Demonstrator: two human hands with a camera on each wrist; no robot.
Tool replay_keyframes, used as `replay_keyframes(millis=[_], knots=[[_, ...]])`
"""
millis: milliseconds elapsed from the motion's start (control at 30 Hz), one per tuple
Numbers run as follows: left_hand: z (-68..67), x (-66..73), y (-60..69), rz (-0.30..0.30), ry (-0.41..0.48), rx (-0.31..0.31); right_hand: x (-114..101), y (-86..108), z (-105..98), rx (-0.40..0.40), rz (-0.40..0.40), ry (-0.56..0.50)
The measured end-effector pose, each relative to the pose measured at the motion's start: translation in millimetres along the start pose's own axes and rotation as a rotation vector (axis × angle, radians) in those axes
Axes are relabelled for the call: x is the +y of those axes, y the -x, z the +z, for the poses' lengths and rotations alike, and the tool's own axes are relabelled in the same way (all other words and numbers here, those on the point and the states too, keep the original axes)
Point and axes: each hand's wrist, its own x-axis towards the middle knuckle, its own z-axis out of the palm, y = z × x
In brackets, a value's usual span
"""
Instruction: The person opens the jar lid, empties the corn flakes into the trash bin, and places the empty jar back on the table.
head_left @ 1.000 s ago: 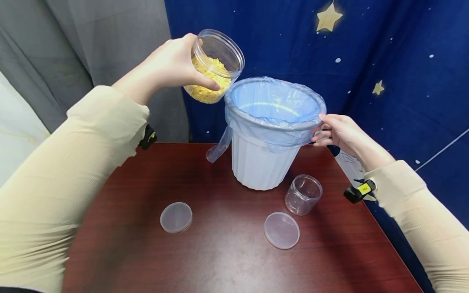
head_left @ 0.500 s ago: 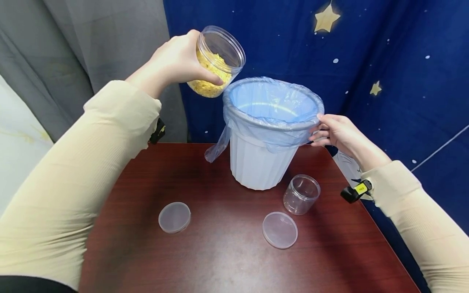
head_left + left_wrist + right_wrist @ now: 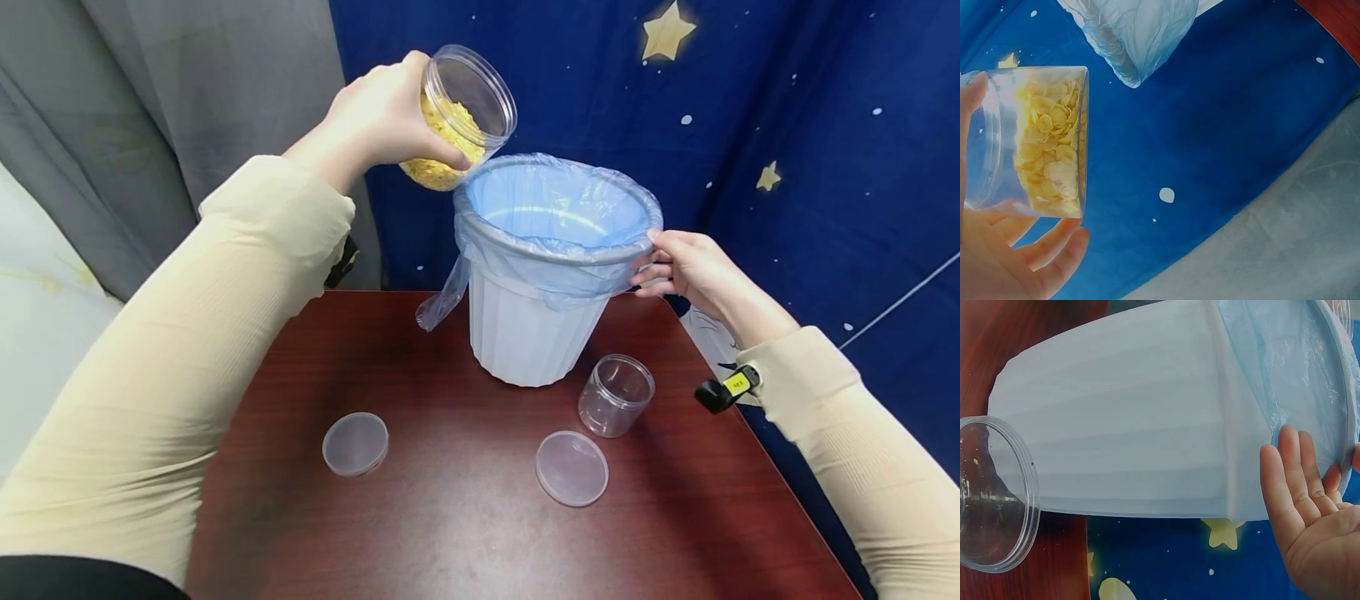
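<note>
My left hand (image 3: 386, 112) grips a clear plastic jar (image 3: 491, 96) partly filled with yellow flakes (image 3: 455, 123). The lidless jar leans with its mouth toward the trash can, up beside the can's left rim. In the left wrist view the flakes (image 3: 1050, 147) look like cornflakes, all inside the jar. The white trash can (image 3: 521, 333) stands upright, lined with a blue plastic bag (image 3: 555, 279) folded over its rim. My right hand (image 3: 693, 262) pinches the rim at its right side with thumb and index finger; in the right wrist view its other fingers (image 3: 1294, 469) extend alongside the can.
A second clear jar (image 3: 615, 398), lidless, stands in front of the can; a few crumbs show inside it. Two round translucent lids lie on the brown table (image 3: 450, 508), one lid (image 3: 356, 444) at left and the other lid (image 3: 572, 468) near that jar. Curtains (image 3: 585, 75) hang behind.
My left hand has moved the jar right and slightly up, closer to the can's opening. My right hand keeps its place on the rim.
</note>
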Motion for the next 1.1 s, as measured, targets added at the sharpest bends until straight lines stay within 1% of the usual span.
replay_keyframes(millis=[300,600,867,1100], knots=[[0.1,5.4,-3.6,0.018,-0.037,0.004,1,0.0,2,-0.001,0.003,-0.02],[-2.1,14.0,-7.0,0.039,-0.109,0.033,-1,1.3,3,0.005,0.004,-0.02],[-0.6,18.4,-13.3,0.024,-0.168,0.059,-1,2.0,4,0.015,0.012,-0.014],[0.4,25.6,-17.2,0.037,-0.216,0.058,-1,2.5,4,0.015,0.002,-0.005]])
